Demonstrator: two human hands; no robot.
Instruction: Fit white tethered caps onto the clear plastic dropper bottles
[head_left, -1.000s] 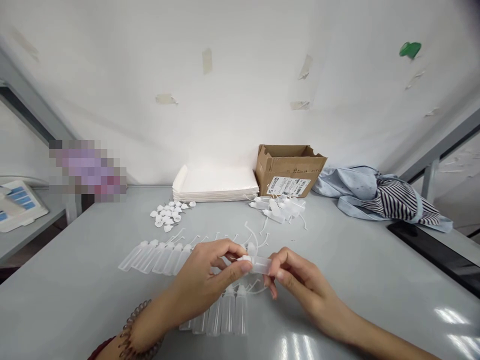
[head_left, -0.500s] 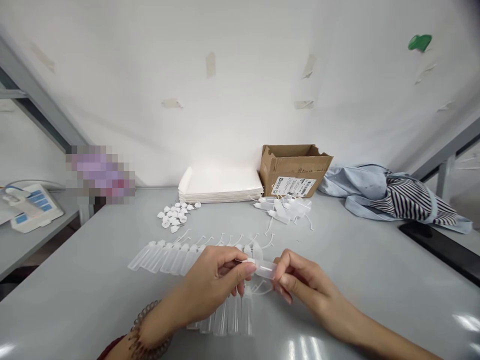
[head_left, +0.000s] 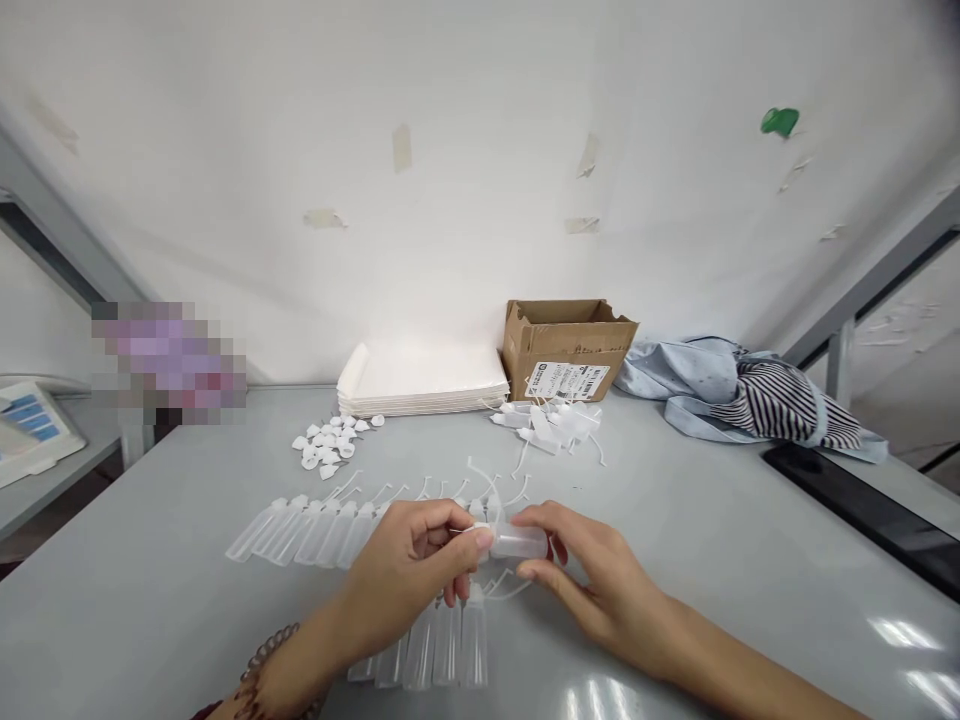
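Over the table, a small translucent squeeze bottle [head_left: 519, 541] lies nearly level, with a thin white strap [head_left: 491, 485] rising from its neck. My left hand [head_left: 420, 560] pinches the white cap at its left end between thumb and forefinger; a thin needle-like line shows left of the cap. My right hand [head_left: 592, 565] curves loosely around the bottle's right end, forefinger along the upper edge, thumb just below. Behind my left hand runs a row of similar bottles [head_left: 315, 530] with straps. More bottles [head_left: 448, 645] lie in a nearer row, partly hidden by that hand.
White caps [head_left: 328, 440] with thin tips lie in a pile at the back left. Loose bottles [head_left: 551, 425] are heaped before a cardboard box [head_left: 570, 350]. White padded sheets [head_left: 424, 378] are stacked beside it. Right: blue cloth [head_left: 682, 370] and a black object [head_left: 862, 520].
My right fingers have loosened from a pinch on the bottle's end and spread around it. More of the bottle shows, and its strap now stands up. The view has shifted slightly.
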